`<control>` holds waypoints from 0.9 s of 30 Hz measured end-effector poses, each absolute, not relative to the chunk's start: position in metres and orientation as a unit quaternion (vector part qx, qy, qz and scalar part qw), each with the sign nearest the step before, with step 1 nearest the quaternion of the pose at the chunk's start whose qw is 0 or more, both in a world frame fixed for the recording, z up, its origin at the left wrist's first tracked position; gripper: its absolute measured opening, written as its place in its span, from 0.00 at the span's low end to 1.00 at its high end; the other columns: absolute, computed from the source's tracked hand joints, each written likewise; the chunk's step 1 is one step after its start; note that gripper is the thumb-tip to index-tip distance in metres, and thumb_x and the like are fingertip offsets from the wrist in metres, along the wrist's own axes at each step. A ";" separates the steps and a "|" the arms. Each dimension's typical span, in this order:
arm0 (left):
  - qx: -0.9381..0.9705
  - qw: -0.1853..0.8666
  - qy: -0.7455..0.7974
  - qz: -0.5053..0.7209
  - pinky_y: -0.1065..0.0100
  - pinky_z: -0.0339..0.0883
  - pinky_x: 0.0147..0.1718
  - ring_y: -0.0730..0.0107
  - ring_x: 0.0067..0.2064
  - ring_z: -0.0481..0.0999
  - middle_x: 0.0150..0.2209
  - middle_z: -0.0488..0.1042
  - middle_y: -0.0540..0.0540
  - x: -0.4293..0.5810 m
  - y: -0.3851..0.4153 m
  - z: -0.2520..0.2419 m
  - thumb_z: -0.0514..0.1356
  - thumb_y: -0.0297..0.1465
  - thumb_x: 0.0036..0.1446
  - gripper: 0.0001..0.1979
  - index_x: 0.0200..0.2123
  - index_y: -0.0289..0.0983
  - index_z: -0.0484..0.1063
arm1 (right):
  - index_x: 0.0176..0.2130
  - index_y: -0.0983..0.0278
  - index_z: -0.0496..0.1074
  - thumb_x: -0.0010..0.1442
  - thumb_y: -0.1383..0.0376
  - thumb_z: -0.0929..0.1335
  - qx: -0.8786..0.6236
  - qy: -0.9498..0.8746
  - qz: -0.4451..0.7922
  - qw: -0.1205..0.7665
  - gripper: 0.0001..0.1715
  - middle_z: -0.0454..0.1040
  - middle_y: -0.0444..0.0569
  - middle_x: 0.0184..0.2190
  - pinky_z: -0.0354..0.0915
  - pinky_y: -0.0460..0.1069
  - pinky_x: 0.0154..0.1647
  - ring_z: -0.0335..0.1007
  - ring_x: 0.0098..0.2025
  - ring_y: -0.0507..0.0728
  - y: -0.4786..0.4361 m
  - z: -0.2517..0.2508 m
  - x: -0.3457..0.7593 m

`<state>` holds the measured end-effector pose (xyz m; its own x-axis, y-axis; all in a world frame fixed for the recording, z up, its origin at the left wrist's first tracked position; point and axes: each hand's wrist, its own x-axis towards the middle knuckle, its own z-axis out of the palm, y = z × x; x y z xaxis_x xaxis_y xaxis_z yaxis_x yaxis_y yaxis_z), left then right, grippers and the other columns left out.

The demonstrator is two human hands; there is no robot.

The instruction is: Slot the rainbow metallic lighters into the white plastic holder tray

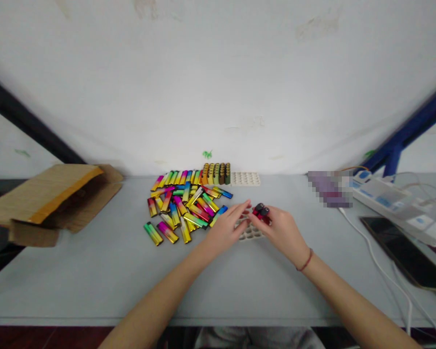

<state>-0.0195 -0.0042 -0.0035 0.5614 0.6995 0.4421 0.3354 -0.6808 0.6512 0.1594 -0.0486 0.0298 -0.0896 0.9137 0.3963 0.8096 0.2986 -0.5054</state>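
Observation:
My right hand (pixel 281 228) is closed around at least two small red tubes with round black tops (pixel 262 210). They are held over a pale tray with round holes (pixel 252 233), which my hands partly cover. My left hand (pixel 225 225) is at the tray's left side, with thumb and fingers apart and nothing visible between them. Left of it lies a loose pile of shiny tubes (pixel 179 206) in gold, pink, green, blue and red. Behind them, gold-topped tubes (pixel 216 173) stand upright in rows, beside a second white holed tray (pixel 245 178).
An opened cardboard box (pixel 51 194) lies on the left of the grey table (pixel 203 291). On the right are a blurred purple item (pixel 329 189), a white power strip (pixel 392 203), a dark phone (pixel 403 249) and white cables (pixel 374 261). A wall (pixel 218 87) closes off the back.

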 end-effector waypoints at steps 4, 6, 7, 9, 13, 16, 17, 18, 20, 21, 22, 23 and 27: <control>0.829 0.280 0.306 0.375 0.61 0.71 0.53 0.62 0.52 0.77 0.52 0.77 0.38 -0.028 -0.003 0.004 0.56 0.31 0.64 0.17 0.54 0.35 0.72 | 0.30 0.64 0.71 0.67 0.54 0.64 -0.560 -0.752 0.091 0.336 0.20 0.75 0.48 0.25 0.60 0.48 0.29 0.69 0.27 0.55 -0.052 0.038 0.148; 0.826 0.286 0.308 0.375 0.62 0.72 0.51 0.62 0.50 0.78 0.49 0.79 0.39 -0.029 -0.004 0.007 0.56 0.29 0.62 0.15 0.51 0.35 0.74 | 0.35 0.64 0.74 0.67 0.55 0.64 -0.553 -0.755 0.099 0.340 0.17 0.77 0.49 0.28 0.62 0.48 0.31 0.71 0.29 0.56 -0.052 0.040 0.145; 0.824 0.291 0.312 0.374 0.62 0.73 0.50 0.62 0.47 0.79 0.47 0.80 0.40 -0.029 -0.005 0.008 0.57 0.28 0.62 0.14 0.50 0.35 0.74 | 0.38 0.65 0.75 0.67 0.56 0.65 -0.551 -0.755 0.101 0.340 0.16 0.77 0.49 0.29 0.63 0.48 0.32 0.72 0.30 0.56 -0.052 0.041 0.144; 0.816 0.302 0.323 0.371 0.63 0.74 0.46 0.63 0.43 0.80 0.42 0.80 0.41 -0.029 -0.006 0.010 0.58 0.28 0.60 0.13 0.47 0.34 0.74 | 0.42 0.65 0.75 0.66 0.57 0.66 -0.549 -0.757 0.102 0.338 0.15 0.78 0.50 0.31 0.65 0.49 0.33 0.73 0.31 0.57 -0.052 0.041 0.142; 0.791 0.345 0.335 0.378 0.65 0.74 0.43 0.64 0.41 0.80 0.41 0.80 0.42 -0.028 -0.007 0.010 0.58 0.28 0.58 0.12 0.46 0.34 0.73 | 0.44 0.66 0.75 0.66 0.59 0.67 -0.551 -0.762 0.097 0.327 0.14 0.80 0.51 0.33 0.66 0.49 0.36 0.75 0.34 0.58 -0.052 0.040 0.139; 0.776 0.381 0.328 0.382 0.66 0.74 0.43 0.65 0.42 0.80 0.42 0.79 0.42 -0.029 -0.006 0.011 0.56 0.27 0.59 0.13 0.47 0.34 0.72 | 0.44 0.65 0.76 0.66 0.59 0.67 -0.549 -0.765 0.099 0.322 0.14 0.80 0.52 0.36 0.67 0.50 0.38 0.76 0.36 0.59 -0.052 0.040 0.137; 0.775 0.383 0.327 0.382 0.66 0.74 0.43 0.65 0.42 0.80 0.43 0.79 0.42 -0.029 -0.006 0.012 0.55 0.28 0.59 0.14 0.47 0.34 0.72 | 0.44 0.65 0.75 0.66 0.59 0.66 -0.549 -0.765 0.099 0.323 0.14 0.80 0.53 0.37 0.67 0.50 0.39 0.76 0.37 0.59 -0.052 0.041 0.136; 0.774 0.380 0.329 0.385 0.66 0.74 0.43 0.65 0.42 0.80 0.43 0.79 0.42 -0.030 -0.005 0.012 0.55 0.28 0.59 0.14 0.48 0.34 0.71 | 0.45 0.65 0.75 0.66 0.58 0.66 -0.549 -0.764 0.098 0.324 0.14 0.80 0.53 0.37 0.67 0.50 0.39 0.76 0.37 0.59 -0.051 0.041 0.135; 0.774 0.363 0.341 0.392 0.65 0.74 0.43 0.66 0.41 0.79 0.42 0.79 0.42 -0.034 -0.003 0.014 0.56 0.31 0.60 0.13 0.47 0.35 0.72 | 0.46 0.66 0.75 0.67 0.58 0.66 -0.555 -0.760 0.092 0.327 0.16 0.80 0.53 0.36 0.67 0.50 0.39 0.75 0.36 0.58 -0.050 0.041 0.135; 0.771 0.353 0.351 0.397 0.66 0.74 0.42 0.66 0.40 0.79 0.41 0.78 0.42 -0.036 -0.002 0.015 0.56 0.32 0.61 0.12 0.45 0.35 0.72 | 0.47 0.66 0.75 0.67 0.57 0.66 -0.558 -0.757 0.086 0.329 0.17 0.80 0.53 0.35 0.67 0.50 0.38 0.75 0.35 0.58 -0.050 0.041 0.134; 0.767 0.343 0.365 0.401 0.66 0.74 0.41 0.66 0.39 0.79 0.40 0.78 0.42 -0.038 0.000 0.017 0.56 0.34 0.61 0.11 0.44 0.35 0.72 | 0.47 0.67 0.74 0.67 0.57 0.66 -0.560 -0.756 0.079 0.330 0.17 0.79 0.52 0.34 0.67 0.50 0.38 0.75 0.34 0.58 -0.049 0.041 0.134; 0.761 0.334 0.381 0.406 0.66 0.74 0.40 0.67 0.39 0.79 0.39 0.78 0.43 -0.040 0.001 0.018 0.56 0.35 0.62 0.11 0.42 0.35 0.72 | 0.47 0.67 0.74 0.67 0.57 0.66 -0.562 -0.755 0.072 0.330 0.18 0.79 0.52 0.33 0.67 0.50 0.38 0.74 0.33 0.58 -0.049 0.041 0.134; 0.737 0.332 0.425 0.408 0.68 0.73 0.39 0.66 0.39 0.79 0.38 0.79 0.43 -0.050 0.007 0.026 0.57 0.36 0.61 0.11 0.41 0.35 0.72 | 0.45 0.67 0.74 0.66 0.58 0.66 -0.562 -0.765 0.037 0.313 0.16 0.77 0.50 0.30 0.65 0.50 0.36 0.73 0.31 0.57 -0.047 0.041 0.133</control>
<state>-0.0499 0.0069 0.0260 0.3061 0.8971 0.3187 0.3560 -0.4184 0.8356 0.1326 -0.0466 0.0406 -0.1729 0.8823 0.4377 0.8364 0.3662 -0.4079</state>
